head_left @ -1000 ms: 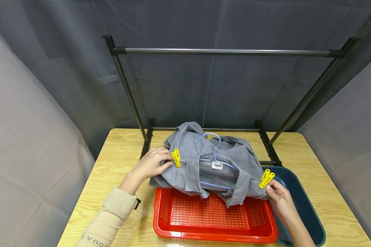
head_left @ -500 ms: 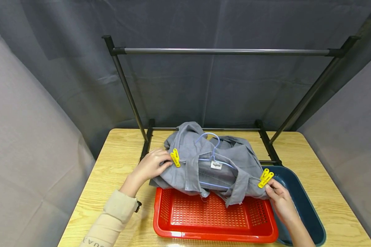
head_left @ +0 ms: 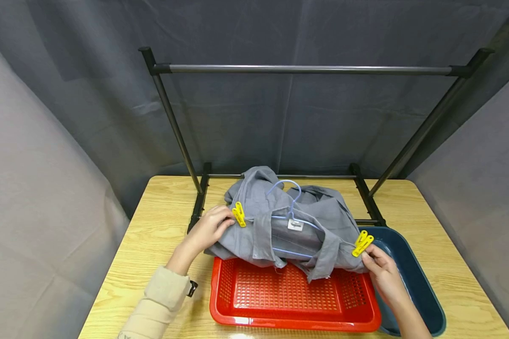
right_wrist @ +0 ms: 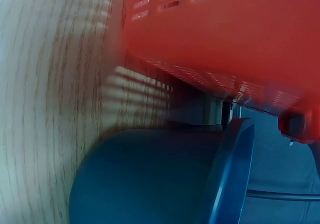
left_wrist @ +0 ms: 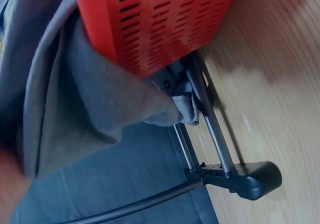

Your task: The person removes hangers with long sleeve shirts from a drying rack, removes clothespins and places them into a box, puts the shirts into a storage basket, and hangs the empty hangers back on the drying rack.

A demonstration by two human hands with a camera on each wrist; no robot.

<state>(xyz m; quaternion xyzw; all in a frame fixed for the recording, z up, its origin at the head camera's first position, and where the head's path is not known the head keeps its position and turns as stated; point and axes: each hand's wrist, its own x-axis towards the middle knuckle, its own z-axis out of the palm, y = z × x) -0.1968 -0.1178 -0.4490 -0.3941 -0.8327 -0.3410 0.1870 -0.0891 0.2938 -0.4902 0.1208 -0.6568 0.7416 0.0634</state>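
Observation:
A grey shirt lies bunched over the back of a red basket, a light purple hanger inside its neck opening. A white label shows at the collar. Yellow clothespins sit at each shoulder, a left clothespin and a right clothespin. My left hand pinches the cloth just beside the left clothespin. At the other end, my right hand pinches the shirt's edge below the right clothespin. In the left wrist view the grey cloth hangs down past the basket; the right wrist view hides the right fingers.
A black metal rack stands behind, its top bar high above the shirt and its feet on the wooden table. A dark blue tub stands right of the basket, partly under my right hand. Grey curtains surround the table.
The shirt, hanger and clothespins have shifted very slightly left with both hands. Both hands keep their hold on the cloth.

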